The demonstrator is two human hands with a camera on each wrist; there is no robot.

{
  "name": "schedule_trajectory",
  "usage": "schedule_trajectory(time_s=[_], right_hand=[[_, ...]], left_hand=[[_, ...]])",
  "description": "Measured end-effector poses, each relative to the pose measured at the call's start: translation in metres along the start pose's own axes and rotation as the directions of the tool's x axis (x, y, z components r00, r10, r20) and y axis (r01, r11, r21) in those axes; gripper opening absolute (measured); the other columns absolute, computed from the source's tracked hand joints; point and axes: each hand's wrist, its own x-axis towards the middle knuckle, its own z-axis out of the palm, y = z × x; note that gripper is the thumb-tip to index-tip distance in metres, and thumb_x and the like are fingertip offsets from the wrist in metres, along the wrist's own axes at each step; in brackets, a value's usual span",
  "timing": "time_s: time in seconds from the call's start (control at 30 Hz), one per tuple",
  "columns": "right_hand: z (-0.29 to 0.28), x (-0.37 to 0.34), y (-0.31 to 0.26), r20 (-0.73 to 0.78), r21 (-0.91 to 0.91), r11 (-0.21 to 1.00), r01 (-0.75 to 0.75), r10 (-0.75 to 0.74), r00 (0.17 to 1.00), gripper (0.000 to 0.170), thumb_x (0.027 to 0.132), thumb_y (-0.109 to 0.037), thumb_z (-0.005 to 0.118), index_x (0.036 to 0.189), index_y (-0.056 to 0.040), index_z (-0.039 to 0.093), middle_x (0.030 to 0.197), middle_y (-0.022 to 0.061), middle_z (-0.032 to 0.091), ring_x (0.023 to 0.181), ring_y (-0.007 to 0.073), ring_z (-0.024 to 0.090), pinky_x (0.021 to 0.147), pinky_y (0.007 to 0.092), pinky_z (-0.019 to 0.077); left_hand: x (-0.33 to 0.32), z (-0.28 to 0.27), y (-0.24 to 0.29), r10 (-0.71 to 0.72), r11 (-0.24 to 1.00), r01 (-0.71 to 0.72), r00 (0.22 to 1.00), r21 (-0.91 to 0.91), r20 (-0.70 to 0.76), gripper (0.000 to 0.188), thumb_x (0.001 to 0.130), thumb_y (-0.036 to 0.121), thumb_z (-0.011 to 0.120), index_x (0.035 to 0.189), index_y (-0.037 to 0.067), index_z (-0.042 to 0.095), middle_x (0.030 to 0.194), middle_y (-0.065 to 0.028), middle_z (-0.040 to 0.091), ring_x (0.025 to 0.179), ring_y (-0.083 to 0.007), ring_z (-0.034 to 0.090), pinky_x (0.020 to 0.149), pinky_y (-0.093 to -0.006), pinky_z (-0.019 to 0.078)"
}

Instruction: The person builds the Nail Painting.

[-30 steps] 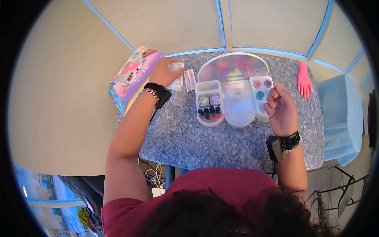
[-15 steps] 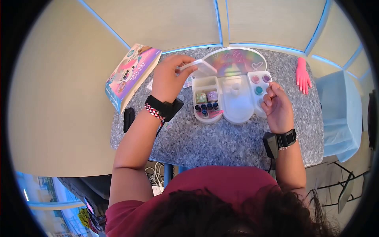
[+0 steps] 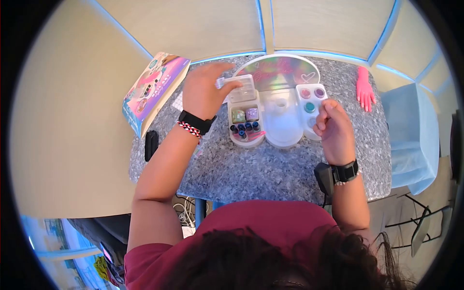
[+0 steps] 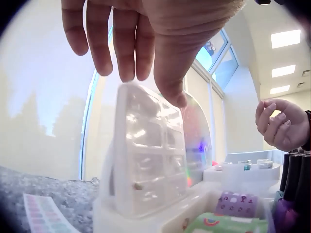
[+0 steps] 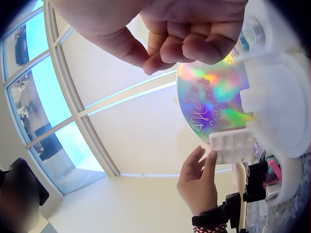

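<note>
A clear case with small compartments stands upright at the back of the white organizer's left section. Right at its top edge is my left hand, the fingers extended and the thumb apart from them; whether the tips touch it I cannot tell. Green and purple rolls and several dark-capped bottles sit in front of it. Beside the organizer's right section, my right hand is raised with loosely curled fingers, holding nothing.
A colourful box leans at the table's back left, with a black object below it. Sticker sheets lie near my left wrist. A pink model hand lies at the right, beside a blue-covered chair.
The clear case went from the table at the left, tilted in my left hand, to upright in the organizer. My left fingers have straightened. My right hand stayed raised, almost unmoved.
</note>
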Motion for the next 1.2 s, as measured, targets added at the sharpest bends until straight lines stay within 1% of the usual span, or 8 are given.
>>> schedule_trajectory(time_s=[0.1,0.3,0.53,0.67,0.77,0.9,1.03,1.2], right_hand=[[0.003,-0.013,-0.01,-0.044,0.016,0.999,0.028,-0.028,0.999,0.021,0.11,-0.022,0.061,0.12,-0.0037,0.067,0.089,-0.0007,0.058,0.073,0.0104,0.054,0.066,0.0274,0.0427],[-0.011,-0.019,-0.008,-0.057,0.047,0.998,0.036,-0.033,0.998,0.023,0.11,-0.024,0.062,0.123,-0.005,0.066,0.095,-0.001,0.058,0.076,0.0092,0.053,0.067,0.0272,0.0424],[-0.016,-0.02,0.007,-0.094,0.037,0.999,-0.021,0.025,0.995,0.023,0.109,-0.024,0.063,0.123,-0.0058,0.066,0.093,-0.0018,0.058,0.076,0.0083,0.052,0.066,0.0263,0.0417],[-0.012,-0.025,0.007,-0.104,0.097,0.994,-0.059,0.069,0.992,0.023,0.109,-0.024,0.063,0.123,-0.0058,0.065,0.093,-0.0016,0.057,0.076,0.0092,0.053,0.066,0.0265,0.0424],[-0.012,-0.03,0.003,-0.089,0.122,0.991,-0.052,0.063,0.994,0.022,0.109,-0.024,0.063,0.121,-0.006,0.065,0.092,-0.001,0.057,0.076,0.0098,0.053,0.066,0.0265,0.043],[-0.017,-0.03,0.005,-0.103,0.125,0.991,-0.046,0.059,0.993,0.021,0.109,-0.024,0.064,0.122,-0.007,0.065,0.091,-0.0018,0.057,0.075,0.0092,0.053,0.065,0.0265,0.0427],[-0.029,-0.026,0.016,-0.148,0.212,0.976,-0.051,0.083,0.985,0.02,0.109,-0.023,0.065,0.121,-0.0085,0.065,0.089,-0.0044,0.055,0.072,0.0084,0.051,0.065,0.0266,0.0421],[-0.035,-0.025,0.017,-0.177,0.272,0.962,-0.033,0.084,0.981,0.019,0.108,-0.024,0.066,0.121,-0.0093,0.064,0.087,-0.0056,0.055,0.07,0.0083,0.05,0.064,0.0266,0.0419]], left_hand=[[-0.017,-0.014,-0.03,0.002,1.0,-0.002,0.99,-0.001,-0.144,0.027,0.086,0.029,0.09,0.101,0.008,0.084,0.112,-0.0102,0.082,0.104,-0.0316,0.077,0.088,-0.0409,0.059],[-0.066,-0.048,-0.072,-0.471,0.88,0.422,0.836,0.22,0.281,0.046,0.081,0.05,0.093,0.102,0.01,0.085,0.115,-0.0135,0.081,0.107,-0.0349,0.076,0.094,-0.0443,0.0592],[-0.106,-0.031,-0.163,-0.471,0.847,0.381,0.861,0.37,0.192,0.077,0.088,0.046,0.088,0.148,0.004,0.064,0.137,-0.026,0.071,0.126,-0.0413,0.068,0.111,-0.0474,0.0527],[-0.101,-0.014,-0.189,-0.359,0.919,0.302,0.907,0.253,0.221,0.073,0.085,0.039,0.092,0.145,0.006,0.065,0.138,-0.0258,0.069,0.126,-0.0438,0.067,0.113,-0.0478,0.0514],[-0.081,-0.02,-0.17,-0.428,0.889,0.385,0.891,0.246,0.15,0.06,0.082,0.028,0.096,0.132,0.006,0.07,0.133,-0.0195,0.072,0.119,-0.0354,0.072,0.106,-0.0439,0.0561],[-0.061,-0.026,-0.144,-0.613,0.766,0.623,0.782,-0.161,0.109,0.042,0.086,0.01,0.093,0.122,0.007,0.072,0.118,-0.0065,0.077,0.096,-0.0131,0.073,0.088,-0.031,0.0595],[-0.038,-0.042,-0.054,-0.254,0.918,0.179,0.951,-0.354,-0.177,0.034,0.086,0.009,0.092,0.115,0.007,0.076,0.108,-0.0051,0.081,0.093,-0.0166,0.076,0.085,-0.0327,0.0595],[-0.021,-0.022,-0.009,0.264,0.965,-0.262,0.962,0.026,-0.076,0.014,0.088,0.02,0.085,0.1,0.013,0.083,0.097,-0.0017,0.081,0.088,-0.0219,0.074,0.084,-0.039,0.0525]])
